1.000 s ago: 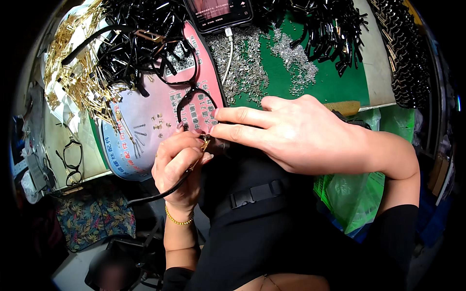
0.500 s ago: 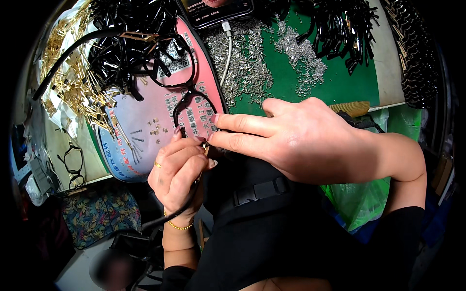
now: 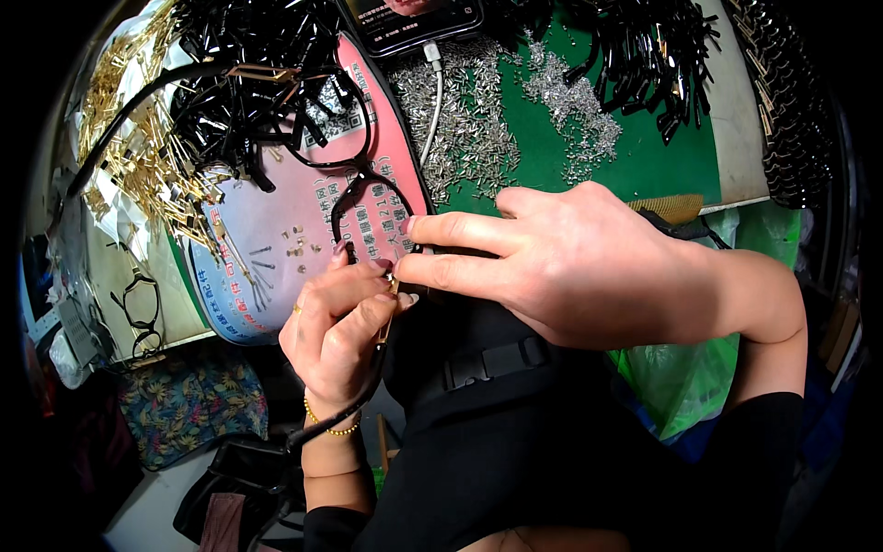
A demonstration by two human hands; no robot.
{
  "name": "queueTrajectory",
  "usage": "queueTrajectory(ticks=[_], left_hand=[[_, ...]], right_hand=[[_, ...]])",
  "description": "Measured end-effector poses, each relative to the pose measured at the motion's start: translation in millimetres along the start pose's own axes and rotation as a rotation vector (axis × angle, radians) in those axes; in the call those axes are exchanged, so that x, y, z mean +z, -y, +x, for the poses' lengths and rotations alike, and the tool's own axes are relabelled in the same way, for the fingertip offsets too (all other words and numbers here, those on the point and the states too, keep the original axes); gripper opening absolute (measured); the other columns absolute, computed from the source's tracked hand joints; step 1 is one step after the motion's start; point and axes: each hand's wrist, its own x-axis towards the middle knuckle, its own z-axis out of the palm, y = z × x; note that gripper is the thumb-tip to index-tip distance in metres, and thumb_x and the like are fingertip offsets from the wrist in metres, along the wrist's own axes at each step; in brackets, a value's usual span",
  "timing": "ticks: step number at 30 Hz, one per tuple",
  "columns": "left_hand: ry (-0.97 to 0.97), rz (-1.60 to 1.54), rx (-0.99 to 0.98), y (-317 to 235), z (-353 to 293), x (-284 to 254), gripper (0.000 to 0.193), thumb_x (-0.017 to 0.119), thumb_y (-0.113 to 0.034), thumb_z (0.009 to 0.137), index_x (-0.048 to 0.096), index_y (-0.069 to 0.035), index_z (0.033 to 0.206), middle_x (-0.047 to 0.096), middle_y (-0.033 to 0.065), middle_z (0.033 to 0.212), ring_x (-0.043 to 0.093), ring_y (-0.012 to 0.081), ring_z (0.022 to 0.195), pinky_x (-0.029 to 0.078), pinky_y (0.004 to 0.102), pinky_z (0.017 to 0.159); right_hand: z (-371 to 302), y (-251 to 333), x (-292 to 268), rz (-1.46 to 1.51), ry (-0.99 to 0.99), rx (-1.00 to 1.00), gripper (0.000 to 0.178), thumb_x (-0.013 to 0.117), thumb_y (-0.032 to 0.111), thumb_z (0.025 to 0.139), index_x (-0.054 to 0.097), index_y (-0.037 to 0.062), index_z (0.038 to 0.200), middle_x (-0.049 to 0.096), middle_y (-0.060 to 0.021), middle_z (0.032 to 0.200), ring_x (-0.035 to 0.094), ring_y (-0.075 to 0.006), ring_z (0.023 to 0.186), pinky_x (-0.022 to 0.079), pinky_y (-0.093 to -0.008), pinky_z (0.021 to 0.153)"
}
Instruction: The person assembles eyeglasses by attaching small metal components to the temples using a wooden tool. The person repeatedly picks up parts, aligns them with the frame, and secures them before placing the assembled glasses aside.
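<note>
the left hand (image 3: 342, 322) pinches a black plastic spectacle frame (image 3: 368, 198) at its near corner, fingers curled tight around the hinge; the right hand (image 3: 589, 262) grips the same spot between thumb and forefinger. the frame lies over a pink and pale blue printed card (image 3: 276, 248). far left sit gold metal hinge pieces (image 3: 138, 166) and black plastic temple arms (image 3: 239, 83). silver screws (image 3: 478, 129) cover the green mat (image 3: 644, 166). a phone (image 3: 409, 18) lies at the far edge.

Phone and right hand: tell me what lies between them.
In the head view, between the phone and the right hand lie a white charging cable and silver pins scattered on the green mat.
</note>
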Motion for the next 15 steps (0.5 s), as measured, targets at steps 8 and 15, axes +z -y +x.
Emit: queueTrajectory(ticks=[8, 15], left_hand=[[0.05, 0.018, -0.115, -10.7, 10.5, -7.1, 0.033, 0.086, 0.005, 0.069, 0.064, -0.006, 0.09, 0.051, 0.0068, 0.091, 0.069, 0.0216, 0.077, 0.06, 0.0361, 0.079], [0.007, -0.024, -0.067, -0.1, 1.1, -0.8, 0.03, 0.086, 0.005, 0.071, 0.065, -0.007, 0.091, 0.048, 0.0062, 0.094, 0.069, 0.0201, 0.077, 0.061, 0.037, 0.081]], right_hand=[[6.5, -0.7, -1.2, -0.118, -0.006, -0.065, 0.056, 0.066, 0.009, 0.078, 0.064, 0.0207, 0.132, 0.065, 0.0009, 0.129, 0.06, -0.0177, 0.069, 0.053, -0.0296, 0.05], [8.3, -4.6, 16.1, -0.365, -0.247, -0.209, 0.032, 0.065, 0.017, 0.081, 0.067, 0.008, 0.111, 0.06, -0.0023, 0.088, 0.059, -0.0171, 0.06, 0.049, -0.027, 0.043]])
